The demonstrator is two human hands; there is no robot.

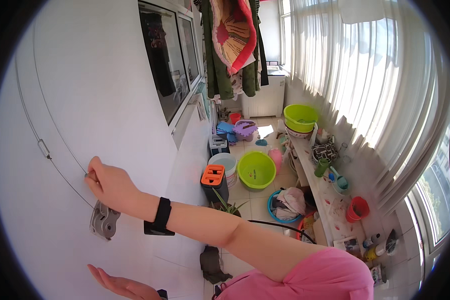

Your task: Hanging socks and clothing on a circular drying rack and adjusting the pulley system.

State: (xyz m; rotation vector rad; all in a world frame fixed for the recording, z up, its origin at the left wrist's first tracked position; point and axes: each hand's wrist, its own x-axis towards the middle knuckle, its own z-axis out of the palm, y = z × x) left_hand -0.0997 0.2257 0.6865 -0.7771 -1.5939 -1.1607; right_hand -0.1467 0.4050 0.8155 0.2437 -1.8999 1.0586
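My right hand [107, 186] reaches across to the white wall on the left, its fingers closed around the small grey knob [91, 175] of a hand crank. Most of the crank's handle is hidden behind the hand. Just below the wrist, the crank's grey metal winder [105, 221] is fixed to the wall. Two thin wire cables [49, 107] run down the wall toward it, one through a small metal fitting [43, 148]. Low in the picture, my left hand [122, 286] is held open near the wall, fingers stretched out and touching nothing.
Clothes [235, 45] hang overhead by a window [170, 55]. Below stand a green basin [256, 170], a white bucket [224, 165], an orange-topped dark bin [213, 176], a potted plant [228, 206] and a blue basin [272, 209] of laundry. A cluttered ledge [312, 187] runs along the curtained right side.
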